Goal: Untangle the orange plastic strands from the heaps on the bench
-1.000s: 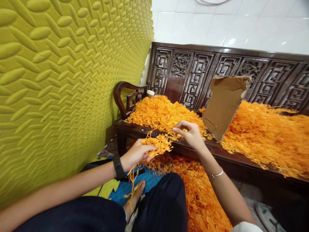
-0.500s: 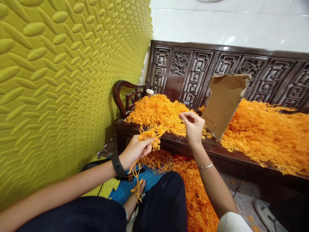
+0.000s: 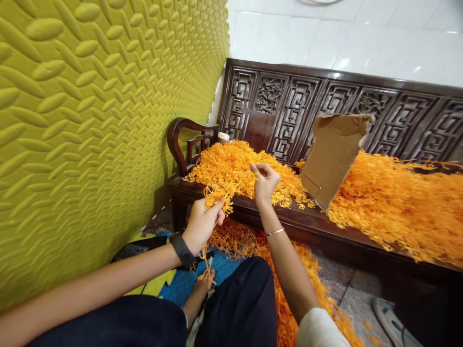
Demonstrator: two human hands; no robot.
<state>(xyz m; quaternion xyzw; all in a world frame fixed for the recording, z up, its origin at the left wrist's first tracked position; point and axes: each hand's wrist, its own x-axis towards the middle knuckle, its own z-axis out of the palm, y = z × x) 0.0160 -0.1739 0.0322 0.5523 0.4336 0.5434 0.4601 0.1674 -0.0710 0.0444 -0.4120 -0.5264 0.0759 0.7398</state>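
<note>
My left hand [image 3: 201, 220] is closed around a bunch of orange branching plastic pieces [image 3: 219, 193]; their heads stick out above the thumb and thin stems [image 3: 207, 265] dangle below the wrist. To its right, my right hand [image 3: 266, 183] is raised with thumb and forefinger pinched. Whatever may be between those fingertips is too small to make out against the orange behind. Beyond both hands, a heap of small orange pieces [image 3: 235, 161] lies on the dark wooden bench [image 3: 289, 222].
A cardboard sheet [image 3: 331, 156] stands on the bench, with a larger orange heap [image 3: 401, 207] to its right. More orange pieces [image 3: 307, 270] cover the floor. A yellow foam mat [image 3: 108, 144] rises at left. A white-lidded jar [image 3: 223, 137] sits by the armrest. A shoe [image 3: 392, 320] shows lower right.
My right hand has moved left, nearer to my left hand, still pinched. My left hand has shifted slightly left, keeping hold of the bunch.
</note>
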